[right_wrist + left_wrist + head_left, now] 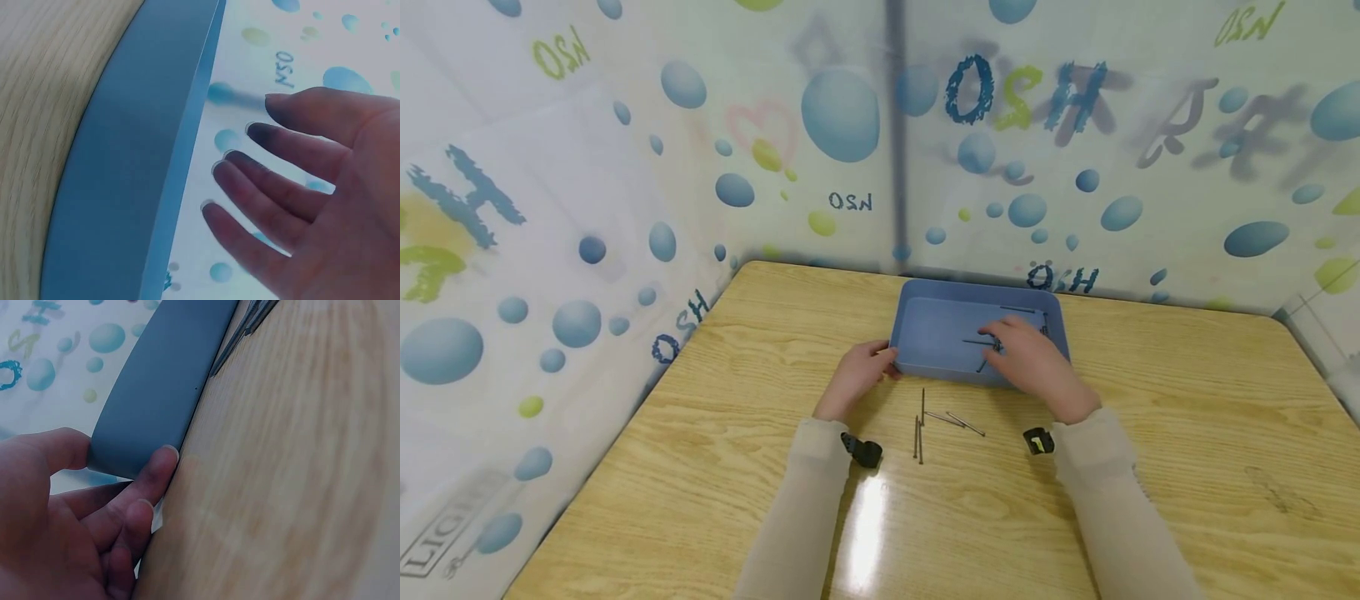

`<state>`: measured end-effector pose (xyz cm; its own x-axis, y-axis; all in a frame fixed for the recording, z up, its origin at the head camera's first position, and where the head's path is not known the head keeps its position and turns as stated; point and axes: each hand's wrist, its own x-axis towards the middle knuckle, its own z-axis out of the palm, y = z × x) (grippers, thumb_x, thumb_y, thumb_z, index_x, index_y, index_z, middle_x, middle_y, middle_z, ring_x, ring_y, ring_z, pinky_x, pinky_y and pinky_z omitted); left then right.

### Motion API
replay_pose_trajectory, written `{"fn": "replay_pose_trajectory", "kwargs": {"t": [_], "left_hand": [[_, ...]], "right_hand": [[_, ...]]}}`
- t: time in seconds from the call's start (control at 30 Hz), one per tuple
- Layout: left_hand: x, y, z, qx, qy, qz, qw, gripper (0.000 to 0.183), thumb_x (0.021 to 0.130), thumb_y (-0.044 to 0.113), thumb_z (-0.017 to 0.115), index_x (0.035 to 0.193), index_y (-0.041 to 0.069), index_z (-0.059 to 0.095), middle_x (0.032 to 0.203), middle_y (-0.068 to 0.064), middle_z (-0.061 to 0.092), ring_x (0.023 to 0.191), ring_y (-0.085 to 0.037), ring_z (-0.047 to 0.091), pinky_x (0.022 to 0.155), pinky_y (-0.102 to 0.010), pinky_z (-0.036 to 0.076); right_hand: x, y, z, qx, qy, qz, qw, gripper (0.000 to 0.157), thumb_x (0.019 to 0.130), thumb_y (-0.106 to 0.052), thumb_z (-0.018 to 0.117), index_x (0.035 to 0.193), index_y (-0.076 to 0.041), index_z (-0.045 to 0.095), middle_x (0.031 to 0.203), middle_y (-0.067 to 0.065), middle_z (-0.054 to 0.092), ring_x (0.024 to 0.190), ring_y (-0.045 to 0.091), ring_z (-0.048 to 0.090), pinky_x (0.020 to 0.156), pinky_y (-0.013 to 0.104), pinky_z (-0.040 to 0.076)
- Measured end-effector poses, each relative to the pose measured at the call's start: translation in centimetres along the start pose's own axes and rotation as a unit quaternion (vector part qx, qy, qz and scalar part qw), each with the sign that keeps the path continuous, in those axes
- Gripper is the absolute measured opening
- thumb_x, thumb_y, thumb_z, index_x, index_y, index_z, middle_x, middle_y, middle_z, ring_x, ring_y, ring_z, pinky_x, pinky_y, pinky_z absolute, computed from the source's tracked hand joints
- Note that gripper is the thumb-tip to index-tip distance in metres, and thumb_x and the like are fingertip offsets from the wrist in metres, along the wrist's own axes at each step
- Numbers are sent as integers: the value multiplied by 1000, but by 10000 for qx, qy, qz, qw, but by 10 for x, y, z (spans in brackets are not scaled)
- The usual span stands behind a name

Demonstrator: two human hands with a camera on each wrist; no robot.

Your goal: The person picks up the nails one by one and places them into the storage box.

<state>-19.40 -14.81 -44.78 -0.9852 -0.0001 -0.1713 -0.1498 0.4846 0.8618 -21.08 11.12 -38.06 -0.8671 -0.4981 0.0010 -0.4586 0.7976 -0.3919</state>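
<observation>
A shallow blue plastic tray [934, 332] stands toward the back of the wooden table. At its front left corner my left hand [860, 372] holds on, and the left wrist view has the tray wall [156, 394] between thumb and fingers. Over the tray's right half is my right hand [1032, 357], its fingers spread and loosely bent. No object shows between those fingers [240, 178] in the right wrist view. Dark nails [977, 342] lie in the tray just by the right fingertips, partly hidden by the hand. Another nail [1017, 309] lies near the tray's back wall.
Several loose nails [944, 419] lie on the wooden table [760, 400] in front of the tray, between my forearms. A patterned curtain [820, 217] with blue and green dots hangs behind the table and along its left side.
</observation>
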Motion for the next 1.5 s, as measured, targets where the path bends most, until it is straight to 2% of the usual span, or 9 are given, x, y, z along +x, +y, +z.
{"fn": "replay_pose_trajectory", "kwargs": {"t": [0.23, 0.37, 0.5, 0.8, 0.97, 1.23, 1.5], "left_hand": [[0, 0, -1, 84, -12, 46, 10000, 41, 91, 37, 46, 126, 15, 52, 77, -1, 66, 79, -13, 58, 70, -30, 45], [0, 0, -1, 145, -23, 42, 9999, 41, 91, 38, 46, 125, 16, 53, 77, 0, 66, 79, -12, 58, 70, -30, 45], [0, 0, -1, 147, -35, 25, 9999, 39, 91, 38, 45, 123, 17, 54, 77, 0, 66, 79, -12, 57, 70, -30, 45], [0, 0, -1, 67, -64, -63, 9999, 41, 91, 39, 45, 126, 17, 52, 78, 1, 66, 80, -12, 58, 70, -31, 45], [0, 0, -1, 37, -59, -77, 9999, 40, 91, 38, 45, 125, 18, 53, 77, 1, 66, 81, -13, 57, 70, -31, 45], [-2, 0, -2, 40, -34, -45, 10000, 40, 91, 38, 45, 124, 17, 53, 78, 0, 66, 80, -13, 57, 69, -31, 45], [-3, 3, -2, 56, -40, -17, 10000, 39, 92, 37, 46, 124, 16, 54, 79, -1, 66, 79, -14, 58, 69, -30, 45]], "right_hand": [[0, -17, 5, -16, 96, -551, 9984, 28, 88, -20, 56, 114, -8, 59, 111, 9, 50, 92, 21, 53, 72, 36, 45], [0, -26, 7, 21, -211, -856, 9961, 22, 88, -21, 57, 107, -10, 62, 100, 3, 56, 84, 15, 55, 70, 33, 46], [0, -33, 8, 43, -593, -943, 9938, 24, 87, -23, 58, 107, -11, 62, 92, -3, 58, 79, 11, 55, 69, 32, 45], [-2, -41, 17, 108, -1524, -680, 9859, 33, 86, -25, 59, 115, -9, 59, 97, -2, 60, 85, 11, 56, 74, 33, 45], [-2, -46, 23, -40, -1892, -559, 9803, 34, 86, -22, 59, 117, -10, 57, 100, 2, 61, 83, 13, 56, 74, 34, 44], [-9, -53, 28, -500, -1924, -401, 9792, 29, 85, -17, 60, 113, -9, 58, 91, 2, 62, 65, 11, 52, 64, 32, 43], [-7, -55, 36, -825, -1950, -369, 9766, 25, 81, -9, 64, 105, -11, 61, 90, 1, 60, 67, 13, 50, 61, 32, 41]]}}
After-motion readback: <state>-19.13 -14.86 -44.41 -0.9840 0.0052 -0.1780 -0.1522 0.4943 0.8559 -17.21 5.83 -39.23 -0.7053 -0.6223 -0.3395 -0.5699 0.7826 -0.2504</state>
